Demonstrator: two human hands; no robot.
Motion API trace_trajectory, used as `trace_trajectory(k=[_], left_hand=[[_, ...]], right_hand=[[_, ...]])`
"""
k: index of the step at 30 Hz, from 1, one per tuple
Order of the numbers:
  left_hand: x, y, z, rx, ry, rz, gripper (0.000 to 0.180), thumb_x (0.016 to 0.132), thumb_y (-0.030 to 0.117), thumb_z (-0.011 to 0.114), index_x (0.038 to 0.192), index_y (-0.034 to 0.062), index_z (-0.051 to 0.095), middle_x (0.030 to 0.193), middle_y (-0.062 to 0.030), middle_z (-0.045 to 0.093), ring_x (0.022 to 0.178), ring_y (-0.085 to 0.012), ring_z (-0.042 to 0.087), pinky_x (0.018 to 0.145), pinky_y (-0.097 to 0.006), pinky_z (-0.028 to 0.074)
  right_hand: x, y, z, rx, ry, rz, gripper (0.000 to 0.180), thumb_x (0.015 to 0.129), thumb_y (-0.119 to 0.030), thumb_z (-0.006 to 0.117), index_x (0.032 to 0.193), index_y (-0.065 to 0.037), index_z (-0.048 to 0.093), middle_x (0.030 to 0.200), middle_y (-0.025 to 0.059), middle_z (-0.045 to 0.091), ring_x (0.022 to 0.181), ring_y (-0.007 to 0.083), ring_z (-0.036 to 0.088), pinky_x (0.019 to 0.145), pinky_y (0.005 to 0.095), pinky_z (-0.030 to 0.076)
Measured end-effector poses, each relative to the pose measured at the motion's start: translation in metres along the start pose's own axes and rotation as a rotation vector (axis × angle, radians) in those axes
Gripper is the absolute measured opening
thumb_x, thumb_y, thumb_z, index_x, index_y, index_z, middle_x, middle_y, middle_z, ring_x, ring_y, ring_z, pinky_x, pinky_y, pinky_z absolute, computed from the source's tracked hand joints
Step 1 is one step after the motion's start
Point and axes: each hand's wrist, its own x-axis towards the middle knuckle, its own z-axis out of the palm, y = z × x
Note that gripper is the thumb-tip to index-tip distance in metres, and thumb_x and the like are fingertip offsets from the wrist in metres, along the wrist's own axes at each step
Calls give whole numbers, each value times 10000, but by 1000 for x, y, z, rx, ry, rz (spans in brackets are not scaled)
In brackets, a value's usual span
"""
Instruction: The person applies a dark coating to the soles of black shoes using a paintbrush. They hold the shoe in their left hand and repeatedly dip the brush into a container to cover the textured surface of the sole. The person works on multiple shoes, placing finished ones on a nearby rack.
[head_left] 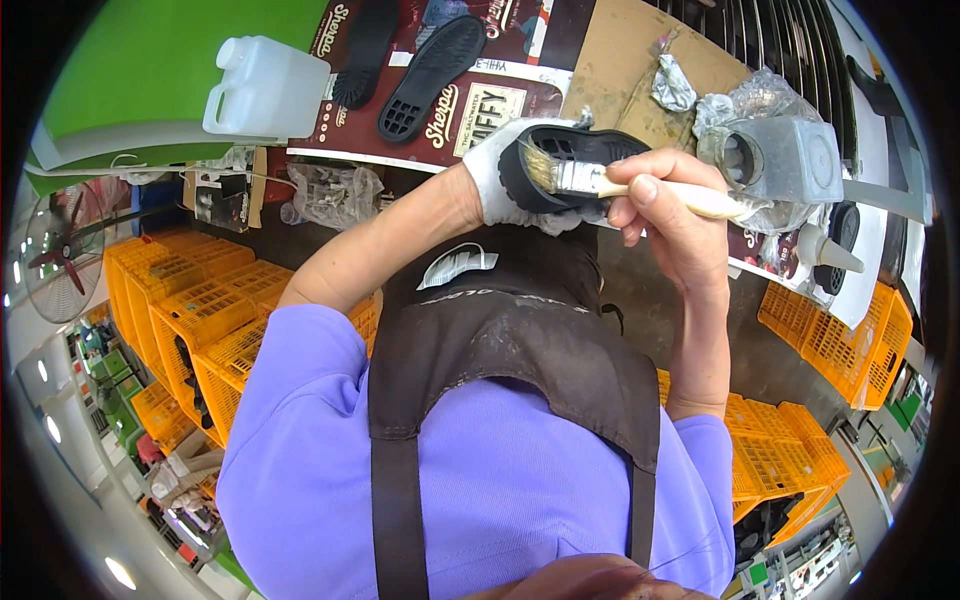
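Head view: I am holding a black shoe sole [575, 165] in my gloved left hand [510, 175], fingers curled under it, above the counter [620, 60]. My right hand [665, 215] is pinching a brush [600, 182], bristles touching the sole. I am judging that a loose grip could tilt the sole and smear the glove.

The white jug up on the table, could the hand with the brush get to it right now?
Probably not straight away. The right hand is wrapped around a brush pressed on the black sole in the gloved left hand. The white jug stands far over on the other side, past that left arm.
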Motion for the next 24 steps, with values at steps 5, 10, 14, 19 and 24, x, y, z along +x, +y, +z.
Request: trace_trajectory(k=[5,10,14,19,24], left_hand=[[7,-2,5,-69,102,-238,377,916,315,409,971,-12,588,750,-173,622,547,-242,599,377,-288,454],[11,-10,-9,14,7,-244,316,894,285,460,921,0,593,708,-173,611,500,-221,579,341,-280,437],[11,-15,-13,221,21,-219,316,895,277,445,931,-1,592,711,-181,607,529,-228,588,351,-281,443],[19,-9,-28,46,-179,-382,356,888,317,466,936,-9,601,769,-169,620,601,-234,596,429,-277,465],[19,-1,-30,-336,-140,-422,414,901,351,460,1064,-14,567,963,-188,621,742,-297,619,614,-366,527]], right_hand=[[7,-1,-15,-64,-150,39,211,803,-132,631,910,51,637,696,100,631,570,109,577,506,204,470],[18,-2,-30,-121,-291,76,205,769,-131,663,891,33,656,703,94,634,577,101,568,512,209,459],[28,2,-41,-155,-418,79,195,747,-119,686,884,19,668,733,89,647,582,94,567,512,200,452],[32,4,-56,-224,-515,65,173,738,-95,690,869,17,674,782,94,654,691,128,597,598,228,472],[21,-13,-78,-431,-459,-12,145,746,-97,661,828,21,675,791,91,645,747,157,593,668,265,455]])
